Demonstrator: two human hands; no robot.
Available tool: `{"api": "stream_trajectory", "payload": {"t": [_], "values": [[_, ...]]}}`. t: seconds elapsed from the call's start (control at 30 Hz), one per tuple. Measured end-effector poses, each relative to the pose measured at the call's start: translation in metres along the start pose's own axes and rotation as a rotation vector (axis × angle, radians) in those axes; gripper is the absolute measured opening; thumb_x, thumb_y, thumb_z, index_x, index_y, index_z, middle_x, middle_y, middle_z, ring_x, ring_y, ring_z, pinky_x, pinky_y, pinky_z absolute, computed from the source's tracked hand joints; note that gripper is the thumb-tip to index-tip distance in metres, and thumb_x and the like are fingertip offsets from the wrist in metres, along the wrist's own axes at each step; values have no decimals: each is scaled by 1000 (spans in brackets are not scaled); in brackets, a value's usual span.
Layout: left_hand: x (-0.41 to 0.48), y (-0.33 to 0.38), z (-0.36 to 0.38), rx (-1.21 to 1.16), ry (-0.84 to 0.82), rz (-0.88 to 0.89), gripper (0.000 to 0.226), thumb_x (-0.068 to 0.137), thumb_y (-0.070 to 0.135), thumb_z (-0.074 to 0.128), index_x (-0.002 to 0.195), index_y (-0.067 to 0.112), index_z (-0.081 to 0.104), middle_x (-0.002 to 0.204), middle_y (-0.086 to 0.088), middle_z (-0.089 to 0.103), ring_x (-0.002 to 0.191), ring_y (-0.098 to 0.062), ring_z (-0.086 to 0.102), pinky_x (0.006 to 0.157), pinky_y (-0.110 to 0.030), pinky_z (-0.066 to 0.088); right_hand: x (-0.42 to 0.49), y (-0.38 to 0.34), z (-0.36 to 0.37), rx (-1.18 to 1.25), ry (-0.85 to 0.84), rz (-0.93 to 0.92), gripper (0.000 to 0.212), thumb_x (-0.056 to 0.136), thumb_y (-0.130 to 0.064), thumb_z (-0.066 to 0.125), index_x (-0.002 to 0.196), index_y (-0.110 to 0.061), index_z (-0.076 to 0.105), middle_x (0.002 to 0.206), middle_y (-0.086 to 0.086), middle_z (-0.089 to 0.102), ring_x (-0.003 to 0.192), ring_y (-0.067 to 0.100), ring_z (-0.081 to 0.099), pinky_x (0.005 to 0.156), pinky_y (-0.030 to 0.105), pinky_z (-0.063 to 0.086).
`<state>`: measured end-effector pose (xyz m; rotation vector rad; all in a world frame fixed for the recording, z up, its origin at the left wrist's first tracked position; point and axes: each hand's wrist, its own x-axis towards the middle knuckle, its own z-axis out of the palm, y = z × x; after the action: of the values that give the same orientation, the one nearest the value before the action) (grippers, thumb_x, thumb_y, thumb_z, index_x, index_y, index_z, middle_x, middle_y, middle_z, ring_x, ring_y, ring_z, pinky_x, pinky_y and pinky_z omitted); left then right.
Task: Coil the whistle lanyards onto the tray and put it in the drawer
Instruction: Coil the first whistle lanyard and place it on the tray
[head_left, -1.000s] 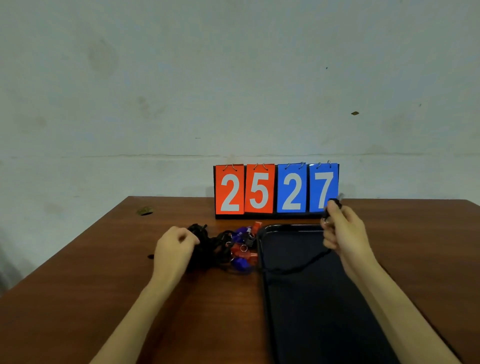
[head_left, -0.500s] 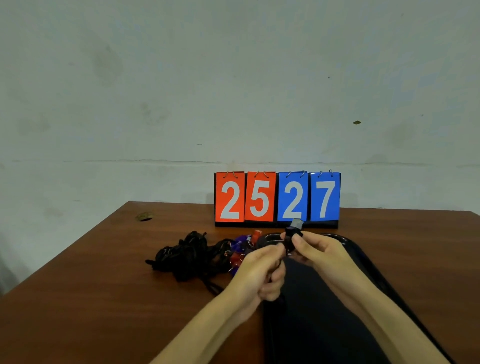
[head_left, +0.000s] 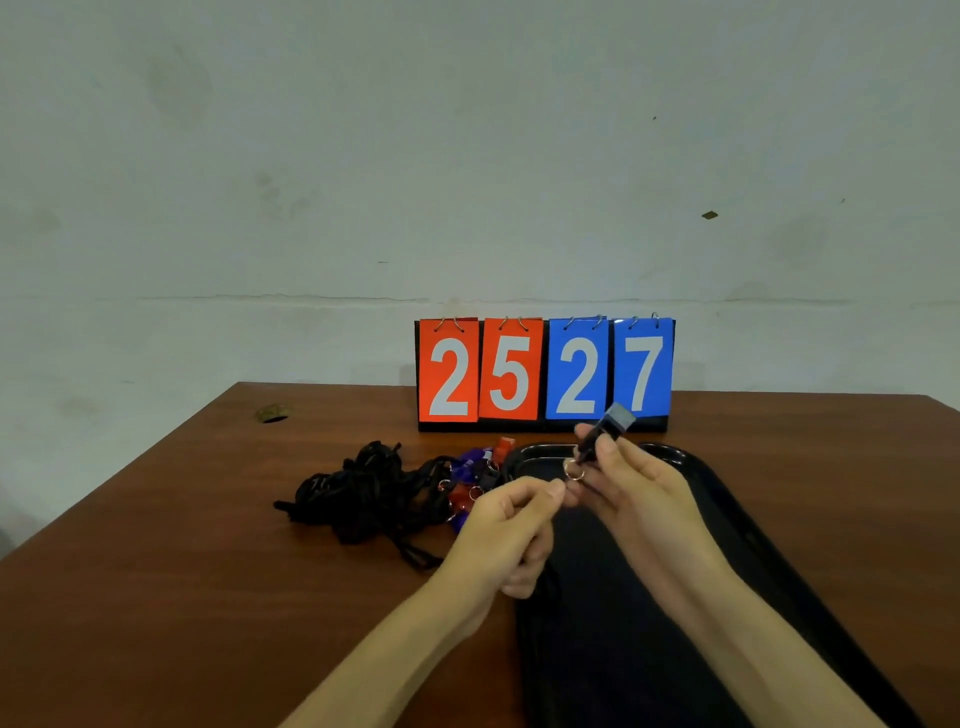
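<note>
Right grip pinches a black whistle between thumb and fingertips, its mouthpiece tilted up and away. It is held in the air over the far end of the black tray. Left grip is pressed together thumb to forefinger just beside the split ring that hangs under the whistle. It seems to pinch the lanyard there, though the cord itself is hidden by the fingers or lost against the dark tray.

Just left of the tray, on the table, lies the pile of lanyards, a black tangle with purple and red whistles at its near edge. A flip scoreboard reading 2527 stands behind, by the wall. No drawer shows.

The tray looks bare, so coiling has hardly begun. The main risk is that this cord is still caught in the tangle, so winding it would drag the pile or other whistles over the tray rim. A loosely wound coil could also spring open once released, and black cord on a black tray is easy to misjudge.
</note>
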<state>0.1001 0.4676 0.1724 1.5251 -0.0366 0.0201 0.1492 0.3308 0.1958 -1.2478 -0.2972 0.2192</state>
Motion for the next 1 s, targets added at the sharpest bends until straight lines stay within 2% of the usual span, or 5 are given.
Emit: {"api": "stream_trajectory", "payload": {"t": [0.2, 0.4, 0.5, 0.63, 1.0], "values": [[6, 12, -52, 88, 53, -39, 28, 77, 17, 70, 103, 9, 64, 48, 2, 43, 37, -9, 28, 38, -19, 23, 23, -24, -30, 444, 126, 34, 29, 97, -28, 41, 109, -8, 58, 73, -1, 49, 51, 6, 46, 44, 18, 44], [18, 4, -96, 122, 600, -55, 18, 89, -2, 50, 97, 5, 64, 54, -2, 49, 40, -9, 37, 37, -19, 30, 24, -28, -56, 90, 202, 3, 31, 99, -32, 39, 105, -9, 58, 66, -3, 44, 41, 3, 27, 36, 16, 23], [18, -2, -93, 575, 724, 21, 18, 89, 6, 52, 96, 18, 64, 89, 1, 61, 76, -10, 56, 68, -26, 51, 18, -27, -51, -68, 236, -59, 27, 97, -31, 41, 100, -10, 58, 69, -1, 47, 46, 4, 34, 41, 16, 30], [11, -6, -66, 860, 550, 286, 23, 84, 7, 59, 101, 22, 63, 109, 15, 53, 102, 3, 48, 93, -17, 39, 8, -18, -31, -151, 96, -84, 21, 92, -26, 49, 106, -16, 62, 87, 2, 67, 87, 15, 65, 77, 29, 49], [3, -13, 5, -230, -65, 4, 24, 91, 27, 52, 97, 4, 56, 59, -6, 52, 59, -20, 57, 64, -33, 50, -7, -1, -9, -327, -89, -53, 22, 85, -18, 62, 107, -15, 62, 91, 2, 74, 91, 12, 68, 84, 28, 47]]}}
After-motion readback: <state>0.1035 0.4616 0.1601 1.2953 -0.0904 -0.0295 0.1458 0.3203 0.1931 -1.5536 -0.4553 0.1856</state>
